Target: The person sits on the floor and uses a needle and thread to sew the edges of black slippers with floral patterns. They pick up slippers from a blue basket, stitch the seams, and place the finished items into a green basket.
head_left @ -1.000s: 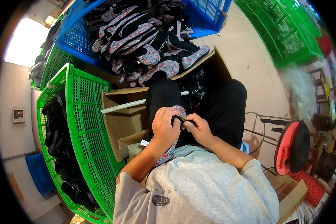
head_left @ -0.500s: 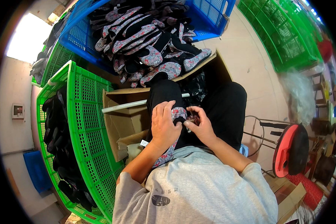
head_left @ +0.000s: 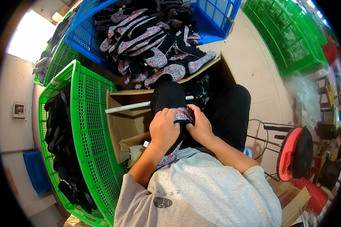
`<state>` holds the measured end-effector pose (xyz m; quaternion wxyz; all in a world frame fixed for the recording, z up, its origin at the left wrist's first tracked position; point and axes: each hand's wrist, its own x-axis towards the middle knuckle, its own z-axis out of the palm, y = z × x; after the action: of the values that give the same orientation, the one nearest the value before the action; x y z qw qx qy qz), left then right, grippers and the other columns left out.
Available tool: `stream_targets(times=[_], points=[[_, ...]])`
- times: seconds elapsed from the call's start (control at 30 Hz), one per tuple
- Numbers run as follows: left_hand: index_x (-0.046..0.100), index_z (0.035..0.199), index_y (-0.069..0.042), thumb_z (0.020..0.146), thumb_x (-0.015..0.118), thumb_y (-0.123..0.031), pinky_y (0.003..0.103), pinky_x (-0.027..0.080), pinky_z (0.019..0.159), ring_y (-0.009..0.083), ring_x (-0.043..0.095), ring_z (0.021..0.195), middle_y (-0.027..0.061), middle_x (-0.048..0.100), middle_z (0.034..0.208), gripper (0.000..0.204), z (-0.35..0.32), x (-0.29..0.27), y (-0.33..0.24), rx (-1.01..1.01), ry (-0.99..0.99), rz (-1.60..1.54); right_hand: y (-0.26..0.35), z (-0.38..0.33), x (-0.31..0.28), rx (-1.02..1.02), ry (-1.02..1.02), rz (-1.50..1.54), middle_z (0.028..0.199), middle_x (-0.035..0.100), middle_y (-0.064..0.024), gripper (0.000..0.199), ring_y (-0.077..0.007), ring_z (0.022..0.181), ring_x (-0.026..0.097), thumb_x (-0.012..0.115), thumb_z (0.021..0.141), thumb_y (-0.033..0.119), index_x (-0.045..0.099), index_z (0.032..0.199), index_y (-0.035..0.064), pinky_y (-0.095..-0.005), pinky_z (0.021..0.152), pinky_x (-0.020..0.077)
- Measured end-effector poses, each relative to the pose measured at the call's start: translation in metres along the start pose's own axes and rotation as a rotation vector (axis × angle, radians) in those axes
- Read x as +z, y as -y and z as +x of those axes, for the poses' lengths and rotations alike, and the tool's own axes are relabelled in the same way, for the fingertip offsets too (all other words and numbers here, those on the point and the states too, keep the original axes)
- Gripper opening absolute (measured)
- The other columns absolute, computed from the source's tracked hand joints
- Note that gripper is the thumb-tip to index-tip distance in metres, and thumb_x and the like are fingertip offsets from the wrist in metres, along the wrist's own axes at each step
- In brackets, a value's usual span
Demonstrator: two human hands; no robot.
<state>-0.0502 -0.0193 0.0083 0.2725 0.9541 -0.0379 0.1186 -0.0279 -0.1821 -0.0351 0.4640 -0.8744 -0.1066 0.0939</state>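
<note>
A cloth shoe [head_left: 181, 114] with a grey-and-red floral pattern and black trim lies along my left thigh, its heel end near my shirt. My left hand [head_left: 164, 129] grips it from the left, with the fingers curled over its far end. From the other side my right hand [head_left: 200, 128] closes on the same end, its thumb close to the black trim. What lies under the right fingertips is mostly hidden. A small white tag [head_left: 146, 144] sticks out beside my left wrist.
Ahead, a blue crate [head_left: 212, 20] holds a heap of similar floral shoes [head_left: 155, 56]. At my left stands a green crate [head_left: 91, 125] of dark shoes. A cardboard box [head_left: 119, 132] with a white rod [head_left: 129, 107] across it surrounds my knees. A red-and-black stool [head_left: 291, 153] is at right.
My right hand has turned and closed in on the shoe's far end, beside my left hand. The black trim now lies straighter across between my thumbs. The view has shifted slightly.
</note>
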Motion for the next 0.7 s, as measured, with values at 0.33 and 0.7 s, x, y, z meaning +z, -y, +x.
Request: stream_targets(times=[0.33, 0.7], points=[[0.066, 0.101, -0.006, 0.059, 0.076, -0.003, 0.039, 0.050, 0.080, 0.0303, 0.061, 0.092, 0.0080, 0.062, 0.097, 0.043, 0.015, 0.011, -0.002, 0.063, -0.068, 0.085, 0.001, 0.015, -0.008, 0.070, 0.007, 0.065, 0.123, 0.061, -0.0199, 0.075, -0.0371, 0.114, 0.060, 0.071, 0.070, -0.001, 0.042, 0.138, 0.0089, -0.0392, 0.095, 0.0484], [0.065, 0.110, -0.001, 0.071, 0.065, -0.004, 0.040, 0.046, 0.078, 0.0296, 0.056, 0.094, 0.0087, 0.060, 0.104, 0.039, 0.016, 0.032, 0.002, 0.185, -0.074, 0.246, -0.013, 0.028, -0.011, -0.122, -0.060, 0.405, 0.119, 0.065, -0.0135, 0.065, -0.0297, 0.108, 0.065, 0.069, 0.075, -0.006, 0.048, 0.134, 0.0086, -0.0345, 0.091, 0.0508]])
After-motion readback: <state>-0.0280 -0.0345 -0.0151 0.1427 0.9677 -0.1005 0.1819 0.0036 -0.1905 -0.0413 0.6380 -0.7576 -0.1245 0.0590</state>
